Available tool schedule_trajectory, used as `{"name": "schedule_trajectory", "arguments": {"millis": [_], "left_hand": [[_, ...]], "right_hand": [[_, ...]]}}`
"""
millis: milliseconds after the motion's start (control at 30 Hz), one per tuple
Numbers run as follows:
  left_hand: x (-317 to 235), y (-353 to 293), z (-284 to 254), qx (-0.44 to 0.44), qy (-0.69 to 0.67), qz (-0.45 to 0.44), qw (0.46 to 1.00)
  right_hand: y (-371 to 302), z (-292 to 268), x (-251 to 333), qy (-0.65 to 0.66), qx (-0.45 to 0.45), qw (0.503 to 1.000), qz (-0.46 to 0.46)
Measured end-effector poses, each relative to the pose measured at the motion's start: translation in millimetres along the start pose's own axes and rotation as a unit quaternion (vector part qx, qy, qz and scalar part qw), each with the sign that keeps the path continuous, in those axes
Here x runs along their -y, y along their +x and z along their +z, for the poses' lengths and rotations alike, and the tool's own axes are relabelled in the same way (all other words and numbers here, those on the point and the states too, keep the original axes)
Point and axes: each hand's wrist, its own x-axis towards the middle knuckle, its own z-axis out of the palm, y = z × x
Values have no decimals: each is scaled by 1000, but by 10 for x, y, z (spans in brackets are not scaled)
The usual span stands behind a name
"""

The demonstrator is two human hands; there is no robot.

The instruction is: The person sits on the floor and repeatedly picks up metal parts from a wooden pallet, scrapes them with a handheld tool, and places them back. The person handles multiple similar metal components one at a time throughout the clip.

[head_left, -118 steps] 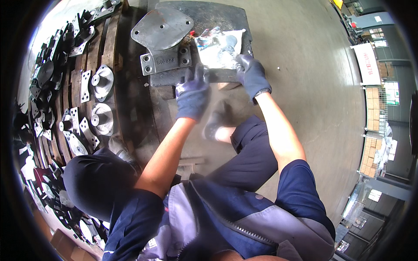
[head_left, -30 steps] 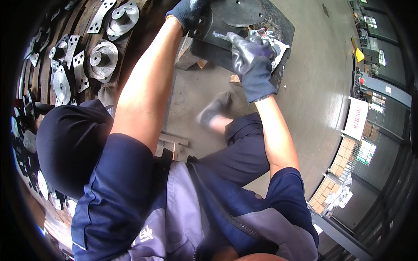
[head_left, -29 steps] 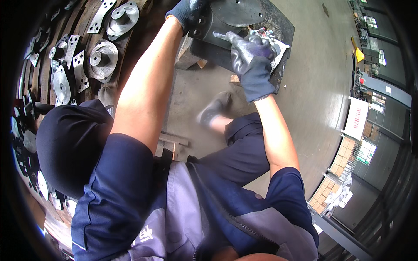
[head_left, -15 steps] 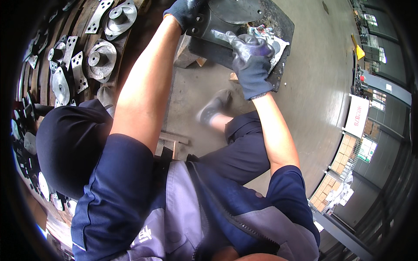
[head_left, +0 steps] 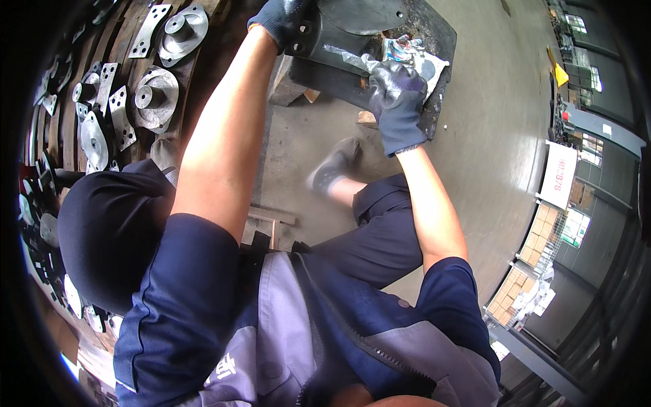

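Observation:
At the top, a dark metal plate [head_left: 332, 34] with holes and a rounded greyish section lies on a blackened work surface [head_left: 437, 30]. My left hand [head_left: 281, 20], in a dark knit glove, rests at the plate's left end; its fingers are partly cut off by the picture's edge. My right hand [head_left: 399, 91], in a glove with a shiny grey coating, is closed around a thin, flat silvery strip [head_left: 344, 56]. The strip points left over the plate, its exact kind unclear. Beside that hand lies a crumpled printed packet or cloth [head_left: 430, 64].
On the left, a wooden pallet [head_left: 129, 68] carries flanged metal discs [head_left: 154, 98] and drilled flat plates [head_left: 123, 119]. Wooden blocks [head_left: 288, 85] sit beneath the work surface. My bent leg [head_left: 380, 210] is below it. Caged cartons [head_left: 512, 292] stand far right.
My right hand has shifted slightly right and down, and the strip in it has moved a little left and lies lower on the plate. My left hand stays at the plate's left end.

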Motion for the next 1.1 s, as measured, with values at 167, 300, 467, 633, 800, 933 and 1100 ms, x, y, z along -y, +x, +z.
{"name": "schedule_trajectory", "arguments": {"millis": [167, 300, 467, 633, 800, 933, 1100], "left_hand": [[-4, 0, -8, -23, 8, -3, 1000], [-53, -18, 46, -9, 13, -18, 1000], [-108, -95, 100, -18, 11, 5, 1000], [-20, -11, 15, 7, -29, 17, 999], [12, -1, 6, 7, -24, 39, 999], [74, 46, 30, -15, 7, 71, 997], [35, 32, 15, -4, -17, 22, 1000]], "right_hand": [[-35, 78, -112, 114, -12, 992, 58], [-96, 78, -111, 186, -28, 979, 78], [105, -55, 147, 103, -37, 993, -54], [188, -25, 215, 90, -16, 995, -40], [112, 6, 147, 94, -5, 995, 21], [22, 33, 36, 50, -14, 999, 4], [-79, 151, -158, 1, -84, 995, -55]]}}
